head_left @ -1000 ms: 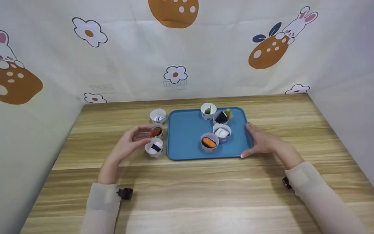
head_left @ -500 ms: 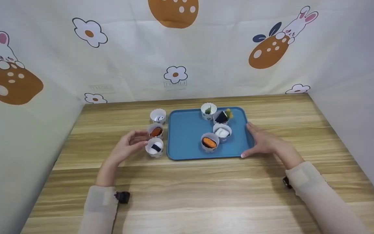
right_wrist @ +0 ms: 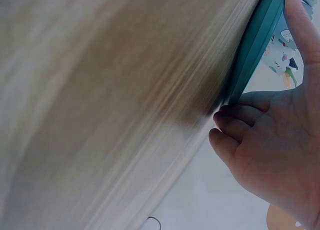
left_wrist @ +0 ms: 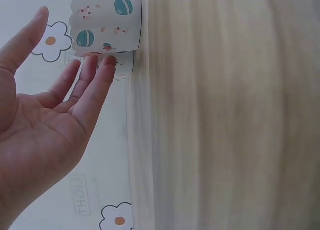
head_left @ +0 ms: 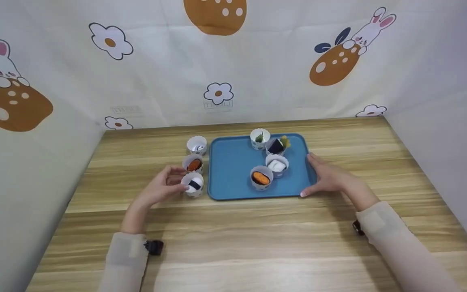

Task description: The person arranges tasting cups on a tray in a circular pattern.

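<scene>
A blue tray (head_left: 233,170) lies on the wooden table with several paper cups of toy sushi on it. Left of it stands a column of three cups; the nearest cup (head_left: 193,183) holds a white and black piece. My left hand (head_left: 168,183) is beside that cup. In the left wrist view its straight fingers (left_wrist: 95,85) touch the cup's wall (left_wrist: 105,22), with the thumb held apart. My right hand (head_left: 323,175) is at the tray's right edge. In the right wrist view its fingers (right_wrist: 235,122) curl under the tray's rim (right_wrist: 255,45).
The other two cups left of the tray hold an orange piece (head_left: 193,164) and a small pale piece (head_left: 197,144). Cups with orange (head_left: 261,178), white (head_left: 277,165), dark (head_left: 276,147) and green (head_left: 260,138) pieces crowd the tray's right half. Printed fabric walls enclose the table on three sides.
My left hand has drawn back from the orange-piece cup toward me and now touches the nearest cup. The right hand and the tray have stayed put.
</scene>
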`<move>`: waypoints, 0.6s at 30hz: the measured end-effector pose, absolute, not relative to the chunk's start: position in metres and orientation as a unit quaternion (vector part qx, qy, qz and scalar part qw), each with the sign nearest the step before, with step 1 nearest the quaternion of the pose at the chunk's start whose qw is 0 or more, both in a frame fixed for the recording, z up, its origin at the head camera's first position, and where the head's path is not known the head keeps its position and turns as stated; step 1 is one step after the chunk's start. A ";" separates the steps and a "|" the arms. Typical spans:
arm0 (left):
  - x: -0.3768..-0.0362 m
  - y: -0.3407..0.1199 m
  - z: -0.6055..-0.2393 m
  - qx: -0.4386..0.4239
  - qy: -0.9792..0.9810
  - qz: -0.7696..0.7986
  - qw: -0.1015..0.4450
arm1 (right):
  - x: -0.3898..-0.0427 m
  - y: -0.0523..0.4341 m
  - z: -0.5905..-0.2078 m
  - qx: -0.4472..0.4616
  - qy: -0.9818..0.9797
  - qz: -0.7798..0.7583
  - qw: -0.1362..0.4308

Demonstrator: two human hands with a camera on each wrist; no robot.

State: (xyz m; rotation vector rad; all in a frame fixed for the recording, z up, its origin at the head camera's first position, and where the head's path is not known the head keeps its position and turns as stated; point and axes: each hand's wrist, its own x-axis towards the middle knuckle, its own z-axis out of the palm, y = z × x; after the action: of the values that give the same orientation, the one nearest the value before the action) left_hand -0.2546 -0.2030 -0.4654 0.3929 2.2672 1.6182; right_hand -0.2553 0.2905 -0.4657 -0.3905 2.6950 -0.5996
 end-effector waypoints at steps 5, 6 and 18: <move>-0.254 -0.201 -0.468 0.137 0.788 0.572 0.185 | -0.256 0.290 -0.466 -0.137 0.952 -0.211 0.175; -0.254 -0.201 -0.468 0.138 0.785 0.573 0.188 | -0.256 0.290 -0.466 -0.137 0.952 -0.212 0.175; -0.253 -0.197 -0.470 0.154 0.801 0.544 0.196 | -0.256 0.290 -0.466 -0.143 0.953 -0.209 0.169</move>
State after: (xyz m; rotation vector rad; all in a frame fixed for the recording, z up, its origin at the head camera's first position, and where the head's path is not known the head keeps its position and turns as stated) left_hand -0.2534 -0.1975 -0.4703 0.4319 2.2440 1.5247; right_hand -0.2560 0.2896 -0.4662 -0.4068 2.7079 -0.5933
